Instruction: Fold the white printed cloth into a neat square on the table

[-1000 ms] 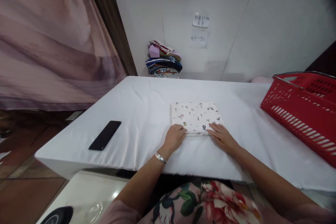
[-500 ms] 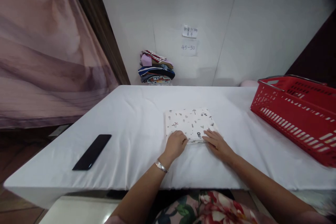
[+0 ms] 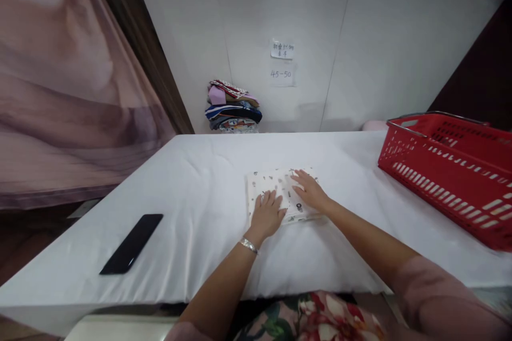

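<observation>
A folded white cloth with small dark prints point(image 3: 280, 184) lies flat in the middle of the white-covered table point(image 3: 208, 181). My left hand point(image 3: 267, 214) rests flat on the cloth's near left part, fingers stretched out, a silver bracelet on the wrist. Over the cloth's middle lies my right hand point(image 3: 310, 192), palm down with the fingers spread. Neither hand grips anything.
A black phone point(image 3: 131, 243) lies near the table's left front edge. A red plastic basket point(image 3: 452, 170) stands at the right. A stack of folded clothes point(image 3: 232, 106) sits against the wall behind the table, under two paper notes point(image 3: 282, 61). A pink curtain point(image 3: 60, 90) hangs at left.
Both hands have slid from the cloth's near edge onto its top, the right hand furthest. The view has shifted a little, so the table's things sit lower and further left.
</observation>
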The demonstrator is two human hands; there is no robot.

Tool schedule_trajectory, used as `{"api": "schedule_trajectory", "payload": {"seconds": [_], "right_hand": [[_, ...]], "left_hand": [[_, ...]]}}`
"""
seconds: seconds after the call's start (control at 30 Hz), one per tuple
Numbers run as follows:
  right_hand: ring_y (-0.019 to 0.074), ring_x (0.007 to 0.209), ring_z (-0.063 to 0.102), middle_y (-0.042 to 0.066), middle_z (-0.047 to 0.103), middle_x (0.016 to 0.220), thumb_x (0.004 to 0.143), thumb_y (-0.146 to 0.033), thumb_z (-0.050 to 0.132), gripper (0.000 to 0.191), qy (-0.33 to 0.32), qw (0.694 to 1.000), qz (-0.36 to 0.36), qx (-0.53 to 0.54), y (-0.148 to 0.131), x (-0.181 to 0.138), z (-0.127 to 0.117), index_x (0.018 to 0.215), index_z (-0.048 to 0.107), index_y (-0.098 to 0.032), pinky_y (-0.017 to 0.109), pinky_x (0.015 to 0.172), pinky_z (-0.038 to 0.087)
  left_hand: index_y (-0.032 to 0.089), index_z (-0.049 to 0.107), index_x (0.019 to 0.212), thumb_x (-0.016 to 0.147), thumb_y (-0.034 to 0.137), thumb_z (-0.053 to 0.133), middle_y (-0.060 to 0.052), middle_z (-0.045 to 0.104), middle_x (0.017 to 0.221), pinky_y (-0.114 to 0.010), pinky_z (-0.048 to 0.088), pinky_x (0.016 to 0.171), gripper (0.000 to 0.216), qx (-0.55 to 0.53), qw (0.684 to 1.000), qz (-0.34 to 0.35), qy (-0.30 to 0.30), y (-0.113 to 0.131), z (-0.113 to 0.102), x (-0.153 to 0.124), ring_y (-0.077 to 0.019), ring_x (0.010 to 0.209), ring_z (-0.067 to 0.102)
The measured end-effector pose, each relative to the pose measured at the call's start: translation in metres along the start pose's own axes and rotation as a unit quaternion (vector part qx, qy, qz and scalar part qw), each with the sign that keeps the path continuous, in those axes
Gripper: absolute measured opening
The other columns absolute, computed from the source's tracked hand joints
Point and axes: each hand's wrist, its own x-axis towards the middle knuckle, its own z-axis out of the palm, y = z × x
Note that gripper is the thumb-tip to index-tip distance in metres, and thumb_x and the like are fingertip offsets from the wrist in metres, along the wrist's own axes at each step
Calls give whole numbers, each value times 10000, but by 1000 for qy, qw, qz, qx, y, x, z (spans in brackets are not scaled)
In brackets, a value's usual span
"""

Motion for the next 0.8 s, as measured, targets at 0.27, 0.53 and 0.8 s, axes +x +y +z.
{"api": "schedule_trajectory", "payload": {"seconds": [0.27,0.53,0.8], "right_hand": [[282,1401,130,123,212,1527,920,-479,308,608,-91,970,152,-165,44,31,23,1419,319,-134,514,1092,160],[292,1406,92,139,192,1531,911,-510,289,636,-72,980,143,-118,52,26,31,1417,315,-126,480,1044,288],[299,1401,121,150,238,1514,905,-511,322,613,-65,986,124,-93,58,26,32,1387,358,-134,488,1056,270]], "left_hand": [[233,380,1387,937,424,303,-55,288,1503,-489,122,1138,495,-8,999,-7,-42,-1,-4,-5,-242,1402,186],[231,426,1356,881,574,344,-95,230,1520,-532,138,1110,591,-83,989,-101,-70,-13,-39,52,-292,1406,157],[248,372,1396,901,505,350,-73,222,1524,-556,141,1100,559,-51,982,-180,19,-53,-1,72,-261,1417,110]]}}
